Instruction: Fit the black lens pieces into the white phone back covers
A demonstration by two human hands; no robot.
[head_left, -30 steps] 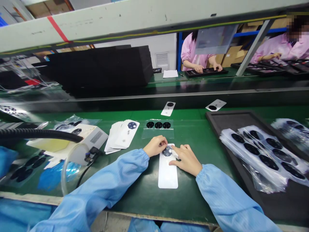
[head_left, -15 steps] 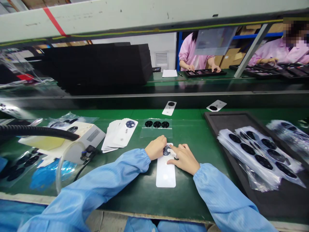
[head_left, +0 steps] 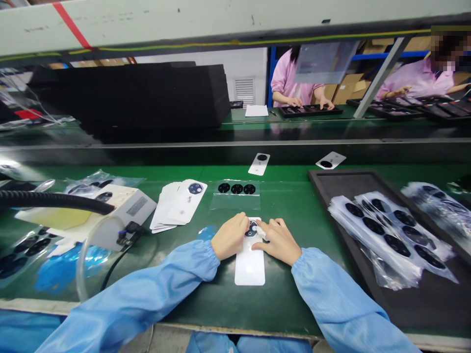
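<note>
A white rectangular card lies lengthwise on the green bench in front of me, with a round black multi-lens piece at its far end. My left hand grips the card's far left corner, fingertips beside the lens piece. My right hand sits on the other side, thumb and fingers pinching a small white film tab on the lens piece. Part of the piece is hidden by my fingers.
Beyond my hands lie a fanned stack of white cards and a clear film sheet with three black discs. A black tray holds film packs of discs at right. A white machine and black hose stand at left. Co-workers sit across the line.
The whole scene has drifted slightly left and down in the view. My hands stay at the card's far end, and the left hand has eased back, showing more of the lens piece.
</note>
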